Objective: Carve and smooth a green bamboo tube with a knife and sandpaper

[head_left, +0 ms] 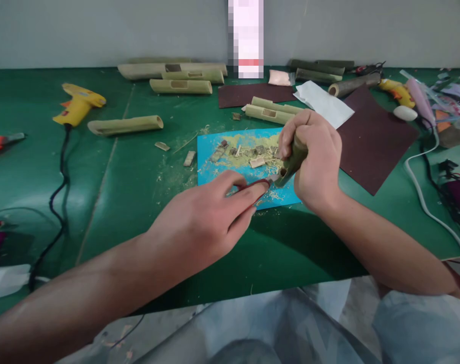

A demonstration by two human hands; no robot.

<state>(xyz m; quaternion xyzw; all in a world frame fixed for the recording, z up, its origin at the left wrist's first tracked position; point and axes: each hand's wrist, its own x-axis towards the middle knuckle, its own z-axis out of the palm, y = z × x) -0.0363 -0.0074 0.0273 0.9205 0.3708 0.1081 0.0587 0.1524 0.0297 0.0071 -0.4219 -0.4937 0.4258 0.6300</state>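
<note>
My left hand (214,207) is closed around a red-handled craft knife (260,183), its blade pointing right. The blade tip meets the lower end of a green bamboo tube (290,167), by a small dark opening. Wrapped about the tube's upper part, my right hand (317,151) keeps it tilted over a blue sheet (210,174). Bamboo shavings, pale dust and several cut chips (257,162) lie on that sheet. How the right fingertips sit on the tube's far side is partly hidden.
Cut bamboo tubes (181,87) lie at the back and one (127,125) at left. A yellow glue gun (77,103) with a black cord lies left. Dark sandpaper (370,141), a white paper (323,103) and a white cable (423,189) are on the right. An orange-handled cutter (2,142) is far left.
</note>
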